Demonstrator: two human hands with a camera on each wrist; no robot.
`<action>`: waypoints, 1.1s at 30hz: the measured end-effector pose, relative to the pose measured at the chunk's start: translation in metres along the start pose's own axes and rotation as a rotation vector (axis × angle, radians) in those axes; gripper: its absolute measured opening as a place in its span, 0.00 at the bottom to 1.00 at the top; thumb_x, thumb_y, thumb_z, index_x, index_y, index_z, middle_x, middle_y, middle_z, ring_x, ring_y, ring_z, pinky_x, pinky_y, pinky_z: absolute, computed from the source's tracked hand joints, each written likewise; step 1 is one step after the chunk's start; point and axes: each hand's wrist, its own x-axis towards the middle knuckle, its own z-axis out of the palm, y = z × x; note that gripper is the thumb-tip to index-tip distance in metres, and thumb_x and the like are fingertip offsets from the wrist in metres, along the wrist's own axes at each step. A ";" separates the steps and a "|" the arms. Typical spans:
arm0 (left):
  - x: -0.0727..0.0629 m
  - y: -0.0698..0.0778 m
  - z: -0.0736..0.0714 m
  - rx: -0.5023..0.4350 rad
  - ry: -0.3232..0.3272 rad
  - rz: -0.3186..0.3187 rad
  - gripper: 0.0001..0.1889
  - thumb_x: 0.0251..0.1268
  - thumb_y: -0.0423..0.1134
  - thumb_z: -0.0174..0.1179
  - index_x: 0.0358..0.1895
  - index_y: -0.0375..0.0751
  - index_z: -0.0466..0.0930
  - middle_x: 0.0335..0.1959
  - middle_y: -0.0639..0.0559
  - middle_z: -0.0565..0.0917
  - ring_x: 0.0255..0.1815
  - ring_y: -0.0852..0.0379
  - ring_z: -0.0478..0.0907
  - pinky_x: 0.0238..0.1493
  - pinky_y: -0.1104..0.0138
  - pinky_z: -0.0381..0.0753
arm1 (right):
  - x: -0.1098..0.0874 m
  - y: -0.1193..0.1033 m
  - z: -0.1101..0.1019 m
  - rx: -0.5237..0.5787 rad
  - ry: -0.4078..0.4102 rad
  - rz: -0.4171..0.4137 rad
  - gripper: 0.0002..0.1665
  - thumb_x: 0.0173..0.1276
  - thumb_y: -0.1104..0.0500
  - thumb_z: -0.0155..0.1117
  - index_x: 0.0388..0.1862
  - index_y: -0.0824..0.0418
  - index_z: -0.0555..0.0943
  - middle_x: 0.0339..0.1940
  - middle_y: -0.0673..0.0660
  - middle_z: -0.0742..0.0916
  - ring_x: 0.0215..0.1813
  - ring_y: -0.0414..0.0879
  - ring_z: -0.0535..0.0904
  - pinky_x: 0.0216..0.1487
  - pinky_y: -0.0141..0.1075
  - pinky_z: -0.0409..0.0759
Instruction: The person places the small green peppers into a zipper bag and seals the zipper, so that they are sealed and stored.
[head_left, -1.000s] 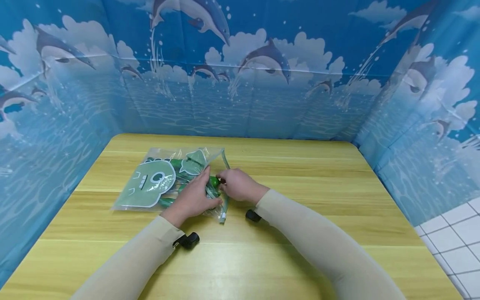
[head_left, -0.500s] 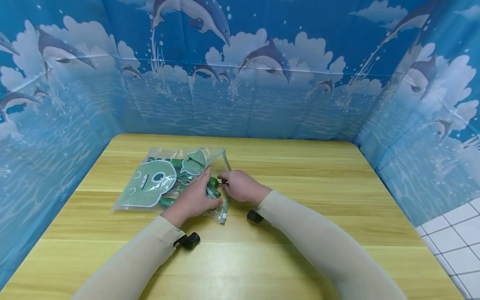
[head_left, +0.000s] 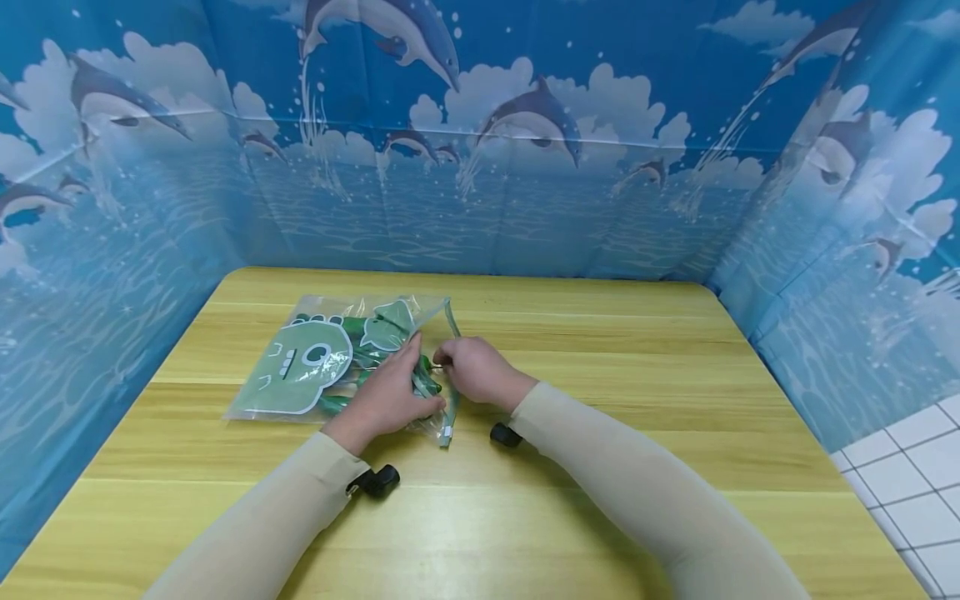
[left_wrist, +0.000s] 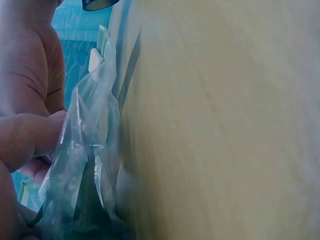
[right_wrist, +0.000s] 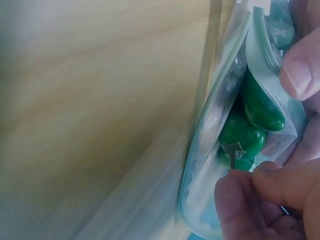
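Observation:
A clear zip bag point(head_left: 262, 392) with a green cartoon print lies on its side on the wooden table, its mouth facing right. My left hand point(head_left: 384, 398) grips the upper side of the bag's mouth, thumb at the edge, and spreads it open. Several smooth green things show through the plastic. At the opening, my right hand point(head_left: 480, 371) pinches the thin stem of a glossy green pepper point(right_wrist: 242, 136). That pepper sits inside the mouth, next to a longer dark green piece point(right_wrist: 260, 102). The bag's white slider point(right_wrist: 260, 5) is at one end of the zip.
The wooden table point(head_left: 600, 350) extends to the right of the bag and in front of it. A blue dolphin-print curtain point(head_left: 480, 208) surrounds the back and sides. White floor tiles point(head_left: 918, 467) show at the lower right.
My right hand drew slightly right, then came back a little toward the mouth. Less of the green pepper shows beside my left fingers now. The left hand and bag stay nearly still.

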 end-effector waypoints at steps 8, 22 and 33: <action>0.000 0.000 0.000 -0.002 -0.003 -0.005 0.61 0.63 0.57 0.72 0.88 0.42 0.38 0.89 0.47 0.44 0.88 0.37 0.46 0.84 0.42 0.56 | -0.001 0.004 -0.002 -0.028 -0.005 0.021 0.12 0.80 0.64 0.59 0.54 0.62 0.87 0.52 0.58 0.92 0.56 0.52 0.88 0.60 0.44 0.87; 0.000 0.000 0.000 0.011 0.005 0.003 0.61 0.63 0.57 0.72 0.88 0.41 0.39 0.89 0.47 0.45 0.88 0.36 0.47 0.84 0.42 0.56 | 0.004 -0.002 -0.004 -0.151 -0.033 0.096 0.14 0.82 0.58 0.58 0.46 0.62 0.90 0.44 0.55 0.93 0.45 0.47 0.89 0.52 0.42 0.88; 0.000 0.001 -0.001 0.008 -0.006 -0.012 0.61 0.63 0.57 0.72 0.88 0.42 0.39 0.89 0.47 0.45 0.87 0.33 0.44 0.84 0.40 0.55 | 0.009 -0.005 -0.002 -0.138 -0.033 0.119 0.15 0.83 0.57 0.56 0.45 0.60 0.89 0.43 0.54 0.92 0.40 0.45 0.87 0.47 0.39 0.87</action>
